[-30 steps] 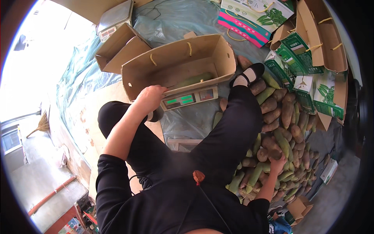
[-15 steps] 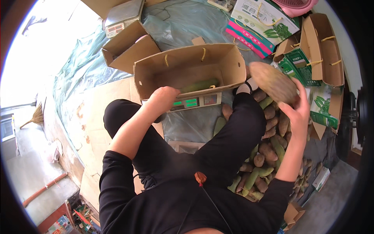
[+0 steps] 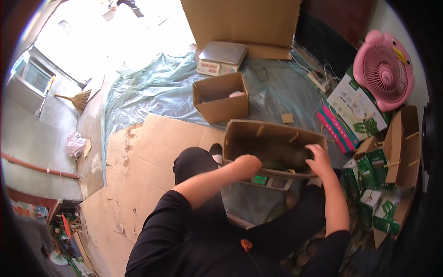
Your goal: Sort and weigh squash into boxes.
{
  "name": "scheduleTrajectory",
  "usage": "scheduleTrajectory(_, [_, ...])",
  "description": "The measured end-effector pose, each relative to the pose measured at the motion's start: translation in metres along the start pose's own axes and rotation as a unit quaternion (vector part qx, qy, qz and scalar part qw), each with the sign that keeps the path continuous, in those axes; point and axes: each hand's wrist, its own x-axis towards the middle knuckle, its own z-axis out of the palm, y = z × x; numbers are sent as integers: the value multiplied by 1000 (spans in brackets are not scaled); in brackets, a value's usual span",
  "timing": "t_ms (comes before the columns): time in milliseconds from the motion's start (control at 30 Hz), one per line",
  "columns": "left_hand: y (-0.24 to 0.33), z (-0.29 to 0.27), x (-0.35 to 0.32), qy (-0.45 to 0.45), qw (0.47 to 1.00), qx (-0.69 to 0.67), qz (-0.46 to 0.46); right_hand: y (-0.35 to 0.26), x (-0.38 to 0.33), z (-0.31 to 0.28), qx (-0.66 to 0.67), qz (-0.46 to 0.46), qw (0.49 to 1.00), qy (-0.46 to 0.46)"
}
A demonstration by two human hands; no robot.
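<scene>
An open cardboard box (image 3: pixel 235 138) with yellow cord handles rests on a digital scale (image 3: pixel 260 180) in front of me. My left hand (image 3: pixel 246 167) is closed at its near left edge, holding the cardboard. Fingers apart, my right hand (image 3: pixel 319 161) reaches over the right end of the box. Beside its fingertips a large, dirt-brown radish (image 3: pixel 295 158) lies inside, dim in the shadow. A green radish (image 3: pixel 275 165) is partly hidden behind the near wall.
A smaller open carton (image 3: pixel 224 108) and a second scale (image 3: pixel 221 54) stand beyond on plastic sheeting. Printed gift boxes (image 3: pixel 355 108) and a pink fan (image 3: pixel 385 71) crowd the right. Loose radishes (image 3: pixel 302 258) lie by my right leg. Flattened cardboard (image 3: pixel 170 138) covers the floor at left.
My right hand has moved the large radish from outside the box into it and opened its fingers. The left hand remains at the box edge. The view has shifted, showing more room ahead.
</scene>
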Motion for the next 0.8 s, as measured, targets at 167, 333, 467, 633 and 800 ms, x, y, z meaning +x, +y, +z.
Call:
scheduleTrajectory(167, [15,-4,0,-31,999,-10,-14,26,-73,-39,167,97,951,240])
scheduleTrajectory(333, [27,-14,2,-47,999,-15,-19,142,-256,37,102,354,891,267])
scheduleTrajectory(467, [2,-8,5,-30,1000,-7,-2,154,-398,150,42,450,888,82])
scheduleTrajectory(633, [6,-50,4,-88,986,-86,-113,59,-451,206,-130,615,754,-190])
scheduleTrajectory(800, [21,-44,16,-65,988,-122,-71,18,-487,222,10,689,669,-279])
